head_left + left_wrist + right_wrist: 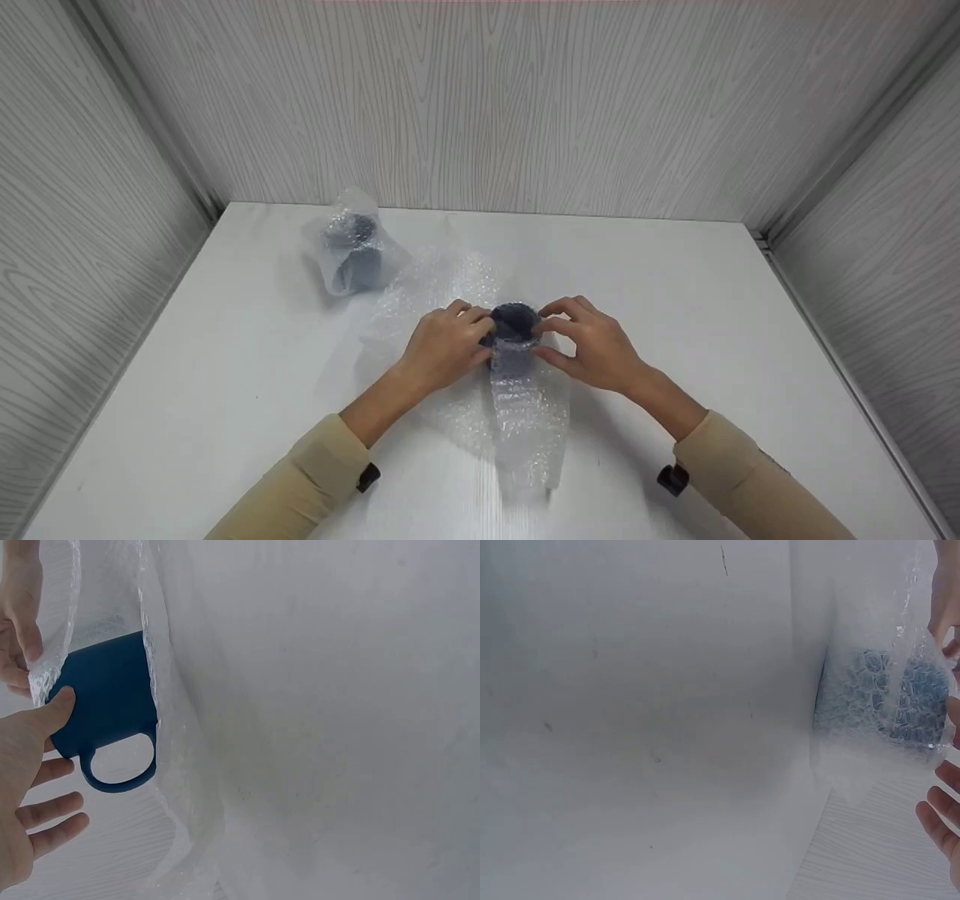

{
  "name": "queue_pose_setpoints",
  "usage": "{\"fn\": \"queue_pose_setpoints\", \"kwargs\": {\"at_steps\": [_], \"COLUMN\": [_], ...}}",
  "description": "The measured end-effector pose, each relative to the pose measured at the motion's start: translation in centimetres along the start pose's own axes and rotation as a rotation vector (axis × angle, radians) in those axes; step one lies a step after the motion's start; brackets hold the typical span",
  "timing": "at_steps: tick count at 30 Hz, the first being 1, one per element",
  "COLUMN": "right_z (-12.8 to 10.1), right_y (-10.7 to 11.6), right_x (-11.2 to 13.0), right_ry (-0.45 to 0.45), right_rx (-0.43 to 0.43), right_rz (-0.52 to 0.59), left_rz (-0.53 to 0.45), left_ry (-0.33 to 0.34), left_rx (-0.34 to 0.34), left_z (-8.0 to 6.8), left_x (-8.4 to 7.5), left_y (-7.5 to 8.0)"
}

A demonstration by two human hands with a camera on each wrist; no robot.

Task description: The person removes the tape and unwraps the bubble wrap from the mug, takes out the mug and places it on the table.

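Note:
A dark blue mug (109,694) stands partly wrapped in bubble wrap (529,427) near the middle of the table. Its mouth faces up in the head view, and its handle (124,786) shows bare in the left wrist view. My left hand (448,345) pinches the mug near its rim, thumb on the outer wall and other fingers spread. On the opposite side, my right hand (596,345) holds the bubble wrap at the rim between thumb and fingers. Through the wrap (885,701), the mug's wall looks blurred in the right wrist view.
Another blue item (364,262), bundled in bubble wrap, stands at the back left of the white table (225,375). Loose wrap (442,281) spreads behind and left of the mug. Wood-patterned panels (480,105) enclose the back and sides.

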State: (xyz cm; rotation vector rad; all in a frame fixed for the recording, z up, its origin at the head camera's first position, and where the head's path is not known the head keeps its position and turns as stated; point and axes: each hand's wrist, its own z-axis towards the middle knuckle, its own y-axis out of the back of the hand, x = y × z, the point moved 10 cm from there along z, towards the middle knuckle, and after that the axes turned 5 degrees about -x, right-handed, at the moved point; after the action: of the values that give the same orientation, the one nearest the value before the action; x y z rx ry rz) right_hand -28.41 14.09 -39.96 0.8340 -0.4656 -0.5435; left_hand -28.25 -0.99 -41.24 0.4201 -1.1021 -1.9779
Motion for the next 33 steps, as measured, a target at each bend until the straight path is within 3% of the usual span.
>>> {"fn": "queue_pose_setpoints", "kwargs": {"at_steps": [16, 33], "right_z": [1.8, 1.5], "right_y": [-1.2, -1.5], "right_x": [1.9, 3.2], "right_ry": [0.036, 0.138], "right_rx": [0.068, 0.038], "right_rz": [0.015, -0.056], "left_rz": [-0.028, 0.008], "left_ry": [0.018, -0.004], "left_rx": [0.012, -0.023], "left_z": [0.0, -0.1], "left_x": [0.1, 0.1], "left_y": [0.0, 0.1]}}
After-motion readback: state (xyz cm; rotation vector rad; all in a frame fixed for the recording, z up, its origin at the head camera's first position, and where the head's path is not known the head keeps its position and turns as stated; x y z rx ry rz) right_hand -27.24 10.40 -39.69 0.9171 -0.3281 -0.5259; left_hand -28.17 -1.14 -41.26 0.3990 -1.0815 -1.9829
